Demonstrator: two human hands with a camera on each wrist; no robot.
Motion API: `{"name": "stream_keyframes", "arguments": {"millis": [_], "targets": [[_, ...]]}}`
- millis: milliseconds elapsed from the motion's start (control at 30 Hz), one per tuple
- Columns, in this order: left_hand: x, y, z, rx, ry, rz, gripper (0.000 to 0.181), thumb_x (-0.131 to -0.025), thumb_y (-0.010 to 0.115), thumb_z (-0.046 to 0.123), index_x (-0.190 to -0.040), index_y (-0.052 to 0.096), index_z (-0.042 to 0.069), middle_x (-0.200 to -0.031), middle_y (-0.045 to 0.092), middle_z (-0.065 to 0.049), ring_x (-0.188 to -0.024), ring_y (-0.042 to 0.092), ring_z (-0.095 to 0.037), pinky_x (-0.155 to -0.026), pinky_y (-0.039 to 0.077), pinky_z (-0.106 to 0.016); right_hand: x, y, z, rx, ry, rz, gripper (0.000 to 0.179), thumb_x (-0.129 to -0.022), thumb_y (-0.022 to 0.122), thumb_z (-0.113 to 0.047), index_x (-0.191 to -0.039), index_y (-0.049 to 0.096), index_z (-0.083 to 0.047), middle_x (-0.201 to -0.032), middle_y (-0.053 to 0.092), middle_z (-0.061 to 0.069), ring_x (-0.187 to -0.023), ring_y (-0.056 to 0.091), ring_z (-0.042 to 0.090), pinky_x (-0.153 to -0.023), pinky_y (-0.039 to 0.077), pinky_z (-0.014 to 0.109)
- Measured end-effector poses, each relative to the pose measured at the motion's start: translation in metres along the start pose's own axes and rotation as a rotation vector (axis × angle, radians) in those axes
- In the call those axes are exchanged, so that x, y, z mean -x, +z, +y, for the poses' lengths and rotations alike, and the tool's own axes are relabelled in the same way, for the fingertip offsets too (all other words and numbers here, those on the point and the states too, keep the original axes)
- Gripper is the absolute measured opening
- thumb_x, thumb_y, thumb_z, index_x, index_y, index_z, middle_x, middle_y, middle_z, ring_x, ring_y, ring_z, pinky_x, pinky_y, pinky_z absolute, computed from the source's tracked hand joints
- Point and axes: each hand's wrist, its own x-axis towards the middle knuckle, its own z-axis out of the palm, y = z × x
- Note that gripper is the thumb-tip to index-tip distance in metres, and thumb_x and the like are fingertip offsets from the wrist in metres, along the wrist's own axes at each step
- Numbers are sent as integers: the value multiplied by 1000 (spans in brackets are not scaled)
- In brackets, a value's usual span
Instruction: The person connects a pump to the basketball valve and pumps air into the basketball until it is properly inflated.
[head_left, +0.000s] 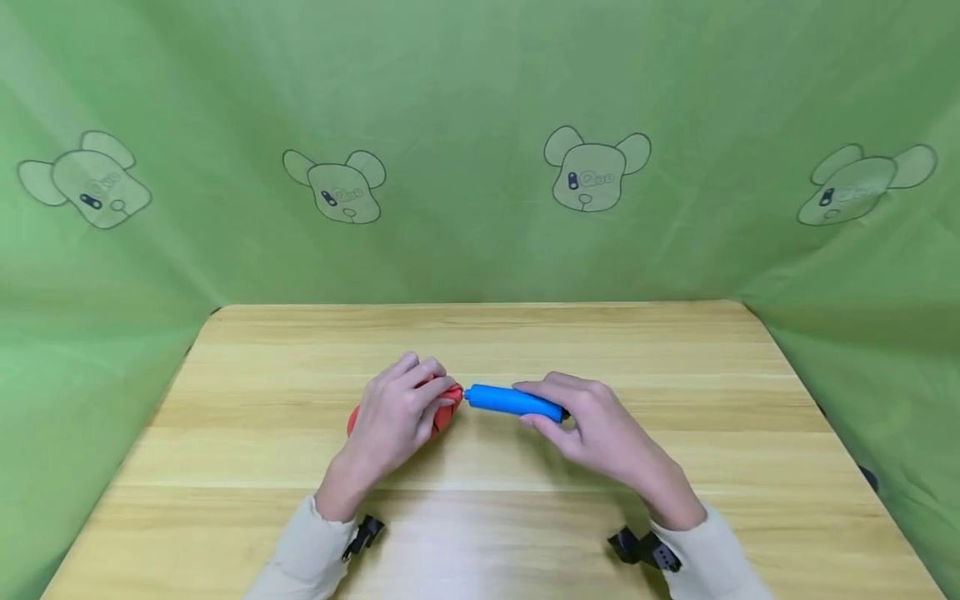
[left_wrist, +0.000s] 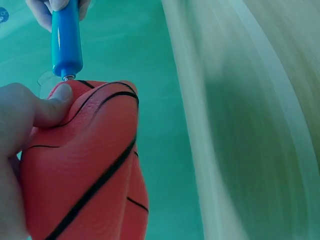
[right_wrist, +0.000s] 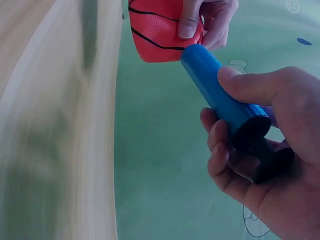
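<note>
A limp, creased red ball with black lines (left_wrist: 95, 165), like a deflated small basketball, is gripped by my left hand (head_left: 392, 410), thumb on top near its end. My right hand (head_left: 600, 425) holds a blue hand pump (head_left: 504, 400) by its barrel, fingers curled round it. In the right wrist view the pump's black handle (right_wrist: 274, 164) sticks out at the back, close to the palm. The metal tip (left_wrist: 69, 77) at the pump's front meets the ball beside my left thumb; how deep it goes is hidden. Both hands are above the table, the pump nearly level.
The light wooden table (head_left: 480, 542) spreads under both hands. A green cloth (head_left: 472, 250) with printed bear heads hangs behind and at the sides. Black straps with small devices (head_left: 645, 550) sit at both wrists, next to the pale sleeves.
</note>
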Motion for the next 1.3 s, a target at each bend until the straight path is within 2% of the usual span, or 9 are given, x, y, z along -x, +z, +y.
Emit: {"name": "stream_keyframes", "arguments": {"millis": [167, 333, 467, 567, 767, 933, 1033, 1133, 1300], "targets": [[-5, -6, 7, 40, 18, 63, 12, -87, 73, -3, -88, 79, 8, -90, 66, 2, -76, 51, -15, -58, 46, -25, 3, 0, -2, -19, -57, 61, 33, -90, 81, -15, -122, 74, -8, -85, 63, -5, -59, 46, 2, -48, 42, 20], [-9, -11, 11, 161, -1, 144, 12, -85, 75, -3, -83, 79, 8, -85, 66, 4, -74, 55, -13, -56, 47, -25, 5, 2, -5, -87, -85, 104, 35, -90, 80, -12, -124, 73, -7, -89, 67, -5, -62, 51, 4, -51, 46, 22], [-10, -10, 10, 220, -15, 146, 12, -87, 75, -1, -84, 79, 10, -85, 66, 5, -75, 55, -12, -56, 47, -25, 7, 0, -6, -114, -81, 111, 35, -89, 80, -10, -124, 74, -7, -90, 68, -5, -64, 53, 4, -53, 47, 23], [-12, -8, 9, 190, -13, 107, 10, -88, 75, 2, -88, 80, 10, -87, 64, 5, -76, 52, -13, -57, 45, -25, 8, -4, -6, -113, -50, 96, 34, -90, 80, -12, -123, 74, -9, -88, 65, -7, -62, 52, 6, -51, 45, 23], [-11, 3, 1, -41, 32, -37, 10, -88, 79, 7, -97, 78, 10, -91, 59, 2, -82, 50, -17, -67, 47, -27, 5, 1, -4, -52, 77, 18, 35, -93, 79, -23, -125, 72, -9, -93, 67, -5, -65, 53, 9, -56, 46, 23], [-7, 8, -14, -141, -37, -83, 20, -83, 85, 7, -102, 79, 11, -97, 63, -2, -91, 55, -23, -80, 47, -38, 0, 10, -1, -74, 148, -80, 44, -96, 76, -24, -136, 66, -9, -112, 70, 4, -74, 57, 13, -63, 51, 26], [-6, 11, -25, -161, -89, -115, 27, -81, 84, 1, -105, 79, 12, -103, 65, -5, -100, 58, -26, -88, 44, -48, -1, 13, 2, -126, 182, -134, 46, -95, 76, -15, -139, 63, -8, -108, 72, 7, -76, 61, 12, -63, 53, 26], [-6, 17, -33, -143, -124, -183, 30, -83, 81, -2, -110, 77, 11, -110, 65, -7, -109, 58, -28, -97, 41, -53, 0, 19, 7, -168, 214, -157, 43, -94, 76, -11, -136, 65, -6, -96, 72, 4, -74, 63, 9, -62, 54, 25], [-7, 25, -35, -84, -173, -308, 42, -82, 83, 1, -122, 74, 11, -125, 62, -11, -123, 54, -30, -112, 33, -60, 0, 28, 12, -197, 263, -111, 34, -94, 76, -14, -127, 70, -6, -90, 71, 0, -65, 58, 6, -57, 51, 24]]}}
